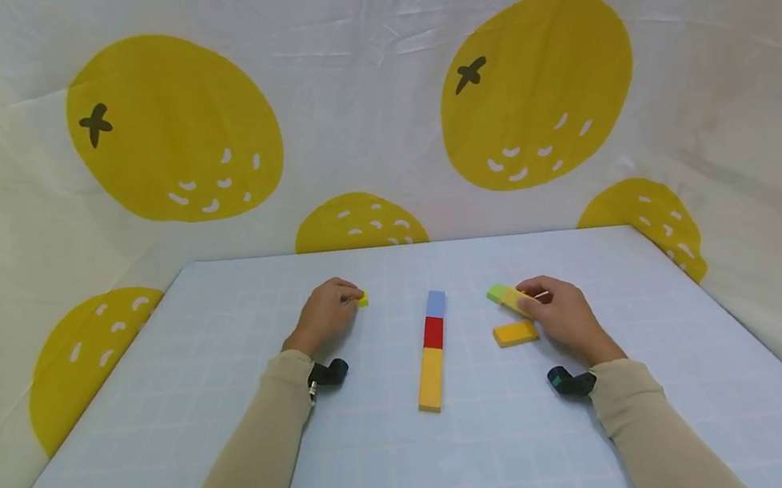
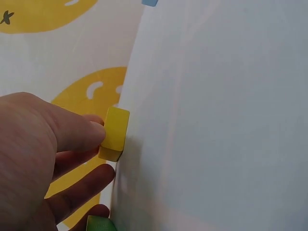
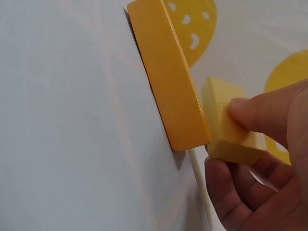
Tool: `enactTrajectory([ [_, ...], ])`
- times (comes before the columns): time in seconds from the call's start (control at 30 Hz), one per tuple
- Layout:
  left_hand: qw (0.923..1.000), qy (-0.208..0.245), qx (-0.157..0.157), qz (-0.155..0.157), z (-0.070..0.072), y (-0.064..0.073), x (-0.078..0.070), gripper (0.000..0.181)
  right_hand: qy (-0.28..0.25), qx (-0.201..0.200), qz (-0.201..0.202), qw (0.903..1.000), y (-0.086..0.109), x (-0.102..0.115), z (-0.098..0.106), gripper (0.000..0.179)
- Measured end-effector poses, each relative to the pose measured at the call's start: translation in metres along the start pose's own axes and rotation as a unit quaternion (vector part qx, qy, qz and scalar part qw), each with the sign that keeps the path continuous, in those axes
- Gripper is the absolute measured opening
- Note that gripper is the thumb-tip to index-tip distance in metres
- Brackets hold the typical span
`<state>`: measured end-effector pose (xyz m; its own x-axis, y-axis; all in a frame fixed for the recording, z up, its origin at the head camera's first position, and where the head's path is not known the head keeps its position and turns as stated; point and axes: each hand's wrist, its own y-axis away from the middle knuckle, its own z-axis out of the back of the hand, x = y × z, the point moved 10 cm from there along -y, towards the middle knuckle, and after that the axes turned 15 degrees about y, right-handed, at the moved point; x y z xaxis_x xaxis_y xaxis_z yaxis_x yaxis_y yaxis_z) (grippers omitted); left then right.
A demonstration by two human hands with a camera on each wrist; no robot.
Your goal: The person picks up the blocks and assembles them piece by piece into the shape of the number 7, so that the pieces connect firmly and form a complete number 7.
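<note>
My left hand [image 1: 326, 315] pinches a small yellow block [image 2: 115, 130] between thumb and index finger, its other fingers spread loosely below. By those lower fingers, a green block [image 2: 98, 224] shows at the bottom of the left wrist view. On the right side, my right hand [image 1: 564, 316] grips a pale yellow block [image 3: 225, 118] with thumb and fingers. In the head view, a light green block [image 1: 496, 292] is at the far end of that pale block. An orange block [image 1: 515, 333] lies on the table just nearer to me, close beside the held block.
Between the hands, a straight line of blocks runs away from me: a light orange one [image 1: 431, 381] nearest, a red one [image 1: 434, 333], then a blue one [image 1: 436, 303]. They lie on a pale blue checked cloth [image 1: 367, 451]. A fruit-print curtain [image 1: 362, 112] hangs behind the table.
</note>
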<state>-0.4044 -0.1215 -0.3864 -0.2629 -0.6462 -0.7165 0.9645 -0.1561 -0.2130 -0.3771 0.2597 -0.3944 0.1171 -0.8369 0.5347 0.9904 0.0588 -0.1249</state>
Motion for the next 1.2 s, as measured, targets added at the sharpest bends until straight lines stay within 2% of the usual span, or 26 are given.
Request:
enactTrajectory([
  [0.2, 0.9999, -0.009, -0.009, 0.009, 0.003, 0.002, 0.002, 0.024, -0.074, 0.020, -0.002, 0.9970, -0.002, 0.006, -0.004, 0.039],
  [0.33, 0.9999, -0.014, -0.006, 0.007, 0.001, 0.003, 0.002, 0.025, -0.102, 0.031, -0.005, 0.9943, -0.001, 0.008, -0.007, 0.041],
  [0.53, 0.9998, -0.019, -0.004, 0.001, -0.005, 0.005, 0.000, 0.026, -0.107, 0.054, -0.010, 0.9928, 0.003, 0.009, -0.011, 0.049],
  [0.73, 0.9996, -0.018, -0.016, 0.015, 0.000, 0.006, 0.004, 0.026, -0.115, 0.058, -0.002, 0.9917, 0.000, 0.018, -0.012, 0.052],
  [1.2, 0.9990, -0.003, -0.030, 0.034, 0.003, 0.003, 0.005, 0.020, -0.139, 0.088, -0.024, 0.9862, 0.000, 0.026, -0.022, 0.051],
])
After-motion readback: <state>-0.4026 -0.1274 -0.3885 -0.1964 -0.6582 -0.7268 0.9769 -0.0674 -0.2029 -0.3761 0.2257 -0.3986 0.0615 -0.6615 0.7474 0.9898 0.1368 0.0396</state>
